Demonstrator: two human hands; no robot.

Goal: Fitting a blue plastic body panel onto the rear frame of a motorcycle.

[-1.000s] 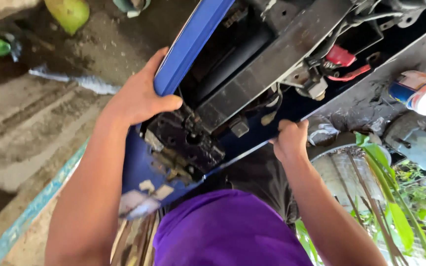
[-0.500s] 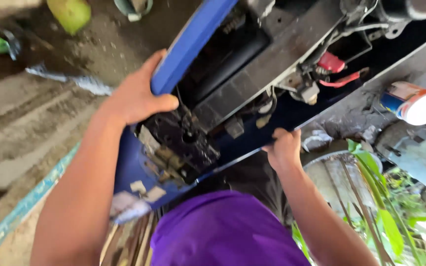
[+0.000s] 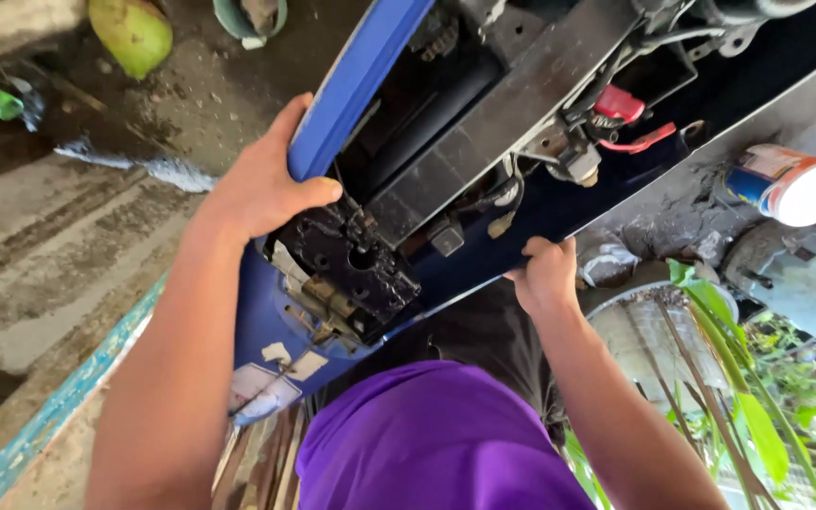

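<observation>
The blue body panel (image 3: 351, 85) of what looks like a motorbike or scooter is held up close under the camera, tilted, its dark inner side facing the person. Inside it show a black plastic housing (image 3: 446, 113), a greasy black bracket with holes (image 3: 347, 274), a red connector (image 3: 620, 102) and loose wiring.

The left hand (image 3: 262, 189) is closed around the panel's blue upper edge, thumb hooked over toward the black bracket. The right hand (image 3: 545, 274) grips the lower rim, fingers curled under it, so both hands carry the piece together between them.

The step in hand seems to be lifting or turning the panel while both hands bear it. Any further shift would call for keeping both grips firm and level and minding the hanging wires, which could snag.

Beyond it lie dirty concrete ground, a green coconut (image 3: 129, 33), a blue-and-white can (image 3: 790, 184) on its side, and green leaves (image 3: 739, 378) at lower right. The purple garment (image 3: 427, 434) fills the bottom.
</observation>
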